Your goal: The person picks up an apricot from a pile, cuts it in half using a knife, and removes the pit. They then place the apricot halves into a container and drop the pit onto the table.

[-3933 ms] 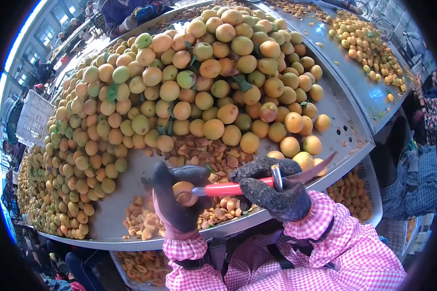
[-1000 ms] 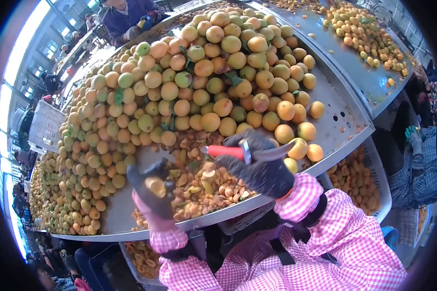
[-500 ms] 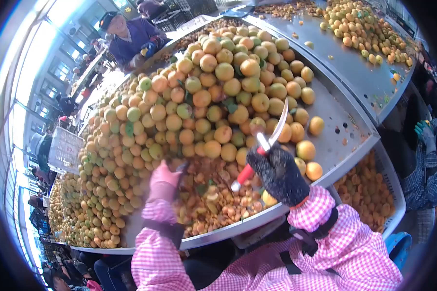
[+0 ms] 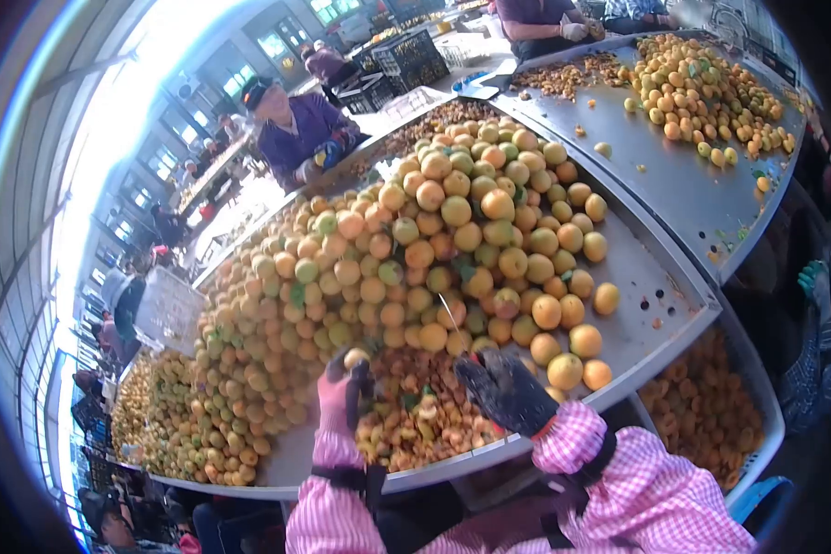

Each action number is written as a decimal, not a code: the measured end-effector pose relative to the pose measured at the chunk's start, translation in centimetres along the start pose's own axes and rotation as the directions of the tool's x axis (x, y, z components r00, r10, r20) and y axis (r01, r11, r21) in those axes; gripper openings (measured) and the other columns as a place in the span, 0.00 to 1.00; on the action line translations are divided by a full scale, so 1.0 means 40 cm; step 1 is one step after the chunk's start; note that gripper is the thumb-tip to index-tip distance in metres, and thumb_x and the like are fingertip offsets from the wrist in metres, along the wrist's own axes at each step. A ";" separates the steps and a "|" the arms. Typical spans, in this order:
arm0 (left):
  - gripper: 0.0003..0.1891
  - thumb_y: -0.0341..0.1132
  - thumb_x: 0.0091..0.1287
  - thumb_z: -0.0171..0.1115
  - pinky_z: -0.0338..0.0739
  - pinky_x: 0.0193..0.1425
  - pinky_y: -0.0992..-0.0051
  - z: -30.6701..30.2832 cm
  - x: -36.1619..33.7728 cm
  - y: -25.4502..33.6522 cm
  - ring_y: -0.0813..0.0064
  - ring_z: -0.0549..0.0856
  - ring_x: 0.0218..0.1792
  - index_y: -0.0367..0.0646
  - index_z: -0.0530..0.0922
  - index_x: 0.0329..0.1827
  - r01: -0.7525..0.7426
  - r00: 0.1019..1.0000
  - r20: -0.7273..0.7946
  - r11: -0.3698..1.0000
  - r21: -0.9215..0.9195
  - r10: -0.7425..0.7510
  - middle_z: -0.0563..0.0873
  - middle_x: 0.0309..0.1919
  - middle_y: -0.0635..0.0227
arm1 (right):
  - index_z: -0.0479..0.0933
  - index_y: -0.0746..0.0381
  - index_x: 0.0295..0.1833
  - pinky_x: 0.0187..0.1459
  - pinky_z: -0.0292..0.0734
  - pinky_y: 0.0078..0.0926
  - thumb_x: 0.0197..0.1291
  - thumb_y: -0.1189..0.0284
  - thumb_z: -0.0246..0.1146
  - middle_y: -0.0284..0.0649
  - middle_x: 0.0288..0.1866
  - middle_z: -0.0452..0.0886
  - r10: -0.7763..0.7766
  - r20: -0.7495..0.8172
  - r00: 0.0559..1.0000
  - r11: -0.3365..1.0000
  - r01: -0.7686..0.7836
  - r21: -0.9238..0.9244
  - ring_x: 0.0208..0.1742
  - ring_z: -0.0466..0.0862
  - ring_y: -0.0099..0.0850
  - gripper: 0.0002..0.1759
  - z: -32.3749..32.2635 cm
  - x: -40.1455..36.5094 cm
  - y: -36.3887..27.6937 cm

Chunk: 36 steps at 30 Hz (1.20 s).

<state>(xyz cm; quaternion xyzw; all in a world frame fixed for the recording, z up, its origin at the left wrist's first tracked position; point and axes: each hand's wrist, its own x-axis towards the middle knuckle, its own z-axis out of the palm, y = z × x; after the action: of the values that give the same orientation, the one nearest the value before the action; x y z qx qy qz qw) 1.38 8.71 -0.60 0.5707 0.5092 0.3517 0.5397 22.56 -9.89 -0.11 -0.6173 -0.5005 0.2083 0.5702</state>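
Note:
A large heap of yellow-orange fruit [image 4: 379,249] lies on a metal table [image 4: 656,323]. At its near edge, my left hand [image 4: 343,392], in a pink and dark glove, is closed round one fruit [image 4: 356,358] between thumb and fingers. My right hand [image 4: 508,390], in a black glove, grips a curved knife [image 4: 450,312]; the thin blade points up and its handle is mostly hidden in the fist. Between and below the hands lies a pile of cut fruit pieces [image 4: 425,420].
A crate of fruit pieces [image 4: 776,434] stands at the lower right. Behind on the right is a second metal table [image 4: 637,175] with more fruit. A person in purple [image 4: 295,138] works across the heap. At the left is a white crate [image 4: 169,309].
The view has shifted, showing more of the room. My left hand now holds a fruit. My right hand has turned, so the knife shows its blade thin and edge-on and its red handle mostly hidden.

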 end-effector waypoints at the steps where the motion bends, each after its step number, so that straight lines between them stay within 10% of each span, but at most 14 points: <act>1: 0.24 0.32 0.62 0.67 0.75 0.25 0.77 0.011 -0.018 0.007 0.77 0.80 0.22 0.37 0.72 0.60 -0.022 1.000 -0.009 0.999 -0.045 0.022 0.82 0.31 0.65 | 0.74 0.65 0.37 0.29 0.72 0.39 0.65 0.58 0.59 0.48 0.23 0.77 -0.057 -0.011 0.998 0.998 0.056 -0.042 0.27 0.78 0.45 0.19 0.012 -0.011 0.005; 7: 0.20 0.38 0.70 0.56 0.82 0.39 0.77 -0.015 -0.315 0.122 0.68 0.84 0.39 0.34 0.68 0.59 -0.010 0.982 0.115 0.651 -0.759 0.148 0.81 0.50 0.54 | 0.76 0.64 0.47 0.31 0.72 0.33 0.60 0.71 0.62 0.44 0.31 0.74 0.063 0.345 0.936 0.958 -0.155 0.243 0.31 0.77 0.38 0.11 -0.062 -0.165 -0.113; 8: 0.19 0.35 0.68 0.59 0.82 0.43 0.74 -0.051 -0.364 0.134 0.67 0.84 0.45 0.36 0.68 0.58 0.203 0.951 0.288 0.472 -0.858 0.115 0.81 0.51 0.51 | 0.76 0.64 0.47 0.31 0.72 0.31 0.62 0.72 0.61 0.41 0.31 0.74 0.098 0.398 0.912 0.929 -0.227 0.292 0.31 0.77 0.34 0.10 -0.070 -0.191 -0.135; 9: 0.20 0.36 0.68 0.59 0.81 0.45 0.74 -0.070 -0.384 0.079 0.67 0.83 0.46 0.37 0.69 0.59 -0.187 0.973 -0.007 0.769 -0.612 0.230 0.81 0.50 0.52 | 0.76 0.64 0.47 0.31 0.73 0.29 0.64 0.71 0.60 0.39 0.31 0.75 0.155 0.449 0.880 0.863 -0.342 0.373 0.31 0.77 0.30 0.10 -0.071 -0.222 -0.172; 11: 0.23 0.40 0.68 0.59 0.81 0.46 0.74 -0.116 -0.435 0.016 0.67 0.82 0.46 0.38 0.68 0.62 -0.394 0.914 -0.251 0.849 -0.352 0.320 0.82 0.48 0.54 | 0.75 0.65 0.50 0.34 0.73 0.21 0.68 0.68 0.58 0.33 0.32 0.77 0.135 0.377 0.916 0.886 -0.282 0.368 0.32 0.75 0.19 0.12 -0.046 -0.298 -0.180; 18: 0.21 0.41 0.71 0.56 0.82 0.46 0.73 -0.439 -0.622 -0.100 0.69 0.83 0.43 0.40 0.72 0.62 -0.147 0.983 -0.183 0.492 -0.858 -0.027 0.82 0.46 0.58 | 0.75 0.66 0.50 0.31 0.71 0.17 0.65 0.74 0.60 0.31 0.29 0.76 0.437 0.301 0.848 0.815 -0.514 0.268 0.28 0.73 0.17 0.10 -0.065 -0.464 -0.265; 21: 0.21 0.30 0.64 0.65 0.79 0.53 0.72 -0.594 -0.580 -0.231 0.73 0.81 0.49 0.37 0.73 0.59 -0.294 0.836 -0.523 0.939 -0.177 0.163 0.82 0.50 0.62 | 0.74 0.65 0.50 0.30 0.70 0.17 0.64 0.75 0.60 0.31 0.30 0.76 0.466 0.343 0.816 0.811 -0.549 0.205 0.28 0.73 0.18 0.11 -0.027 -0.494 -0.272; 23: 0.25 0.18 0.55 0.69 0.76 0.57 0.75 -0.683 -0.556 -0.308 0.74 0.80 0.52 0.33 0.74 0.57 -0.032 0.637 -0.690 0.906 0.422 0.344 0.82 0.51 0.64 | 0.74 0.65 0.51 0.31 0.71 0.17 0.63 0.75 0.60 0.31 0.30 0.76 0.393 0.352 0.849 0.839 -0.488 0.240 0.28 0.74 0.18 0.11 0.004 -0.523 -0.268; 24: 0.23 0.20 0.56 0.69 0.78 0.53 0.76 -0.682 -0.573 -0.290 0.75 0.81 0.48 0.32 0.74 0.56 -0.190 0.547 -0.604 0.789 0.585 0.579 0.82 0.49 0.65 | 0.74 0.65 0.51 0.31 0.72 0.18 0.63 0.75 0.60 0.31 0.30 0.76 0.353 0.348 0.868 0.853 -0.452 0.261 0.29 0.74 0.18 0.12 0.017 -0.525 -0.272; 27: 0.20 0.26 0.62 0.65 0.79 0.43 0.82 -0.575 -0.702 -0.075 0.78 0.82 0.42 0.37 0.74 0.58 -0.314 0.835 -0.527 0.924 -0.218 0.159 0.82 0.49 0.62 | 0.72 0.65 0.54 0.33 0.71 0.16 0.66 0.73 0.58 0.32 0.34 0.76 0.315 0.451 0.835 0.843 -0.464 0.270 0.31 0.73 0.17 0.13 0.061 -0.526 -0.321; 30: 0.18 0.33 0.66 0.62 0.77 0.35 0.85 -0.466 -0.753 0.014 0.78 0.83 0.37 0.39 0.75 0.58 -0.297 0.951 -0.278 0.665 -0.685 0.139 0.82 0.46 0.60 | 0.72 0.62 0.56 0.41 0.74 0.20 0.67 0.72 0.58 0.33 0.38 0.76 0.200 0.563 0.802 0.856 -0.423 0.298 0.37 0.75 0.19 0.14 0.103 -0.525 -0.400; 32: 0.17 0.37 0.68 0.60 0.76 0.30 0.86 -0.397 -0.732 -0.027 0.78 0.82 0.34 0.39 0.74 0.57 -0.690 0.680 -0.342 0.724 -0.001 0.648 0.83 0.43 0.59 | 0.71 0.63 0.60 0.38 0.73 0.20 0.68 0.70 0.57 0.33 0.36 0.76 0.049 0.563 0.825 0.944 -0.223 0.244 0.35 0.74 0.18 0.17 0.126 -0.514 -0.475; 34: 0.18 0.38 0.69 0.58 0.76 0.29 0.85 -0.341 -0.733 -0.049 0.76 0.82 0.34 0.39 0.73 0.57 -0.649 0.758 -0.241 0.739 -0.183 0.606 0.83 0.40 0.58 | 0.71 0.63 0.60 0.36 0.72 0.20 0.68 0.70 0.57 0.33 0.34 0.76 0.023 0.533 0.846 0.924 -0.222 0.313 0.34 0.74 0.17 0.17 0.130 -0.524 -0.471; 36: 0.16 0.38 0.70 0.56 0.79 0.31 0.81 -0.275 -0.755 -0.058 0.74 0.83 0.35 0.38 0.73 0.55 -0.320 0.932 -0.069 0.720 -0.616 0.355 0.82 0.37 0.57 | 0.72 0.63 0.53 0.35 0.71 0.20 0.67 0.73 0.59 0.32 0.32 0.75 0.278 0.563 0.779 0.706 -0.562 0.430 0.32 0.72 0.16 0.12 0.122 -0.547 -0.486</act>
<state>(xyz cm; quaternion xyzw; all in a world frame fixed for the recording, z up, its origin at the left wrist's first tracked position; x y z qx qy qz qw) -16.62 -17.71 3.46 0.4548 0.2385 0.5755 0.6364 2.12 -29.12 9.49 -0.4475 -0.3731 0.6168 0.5292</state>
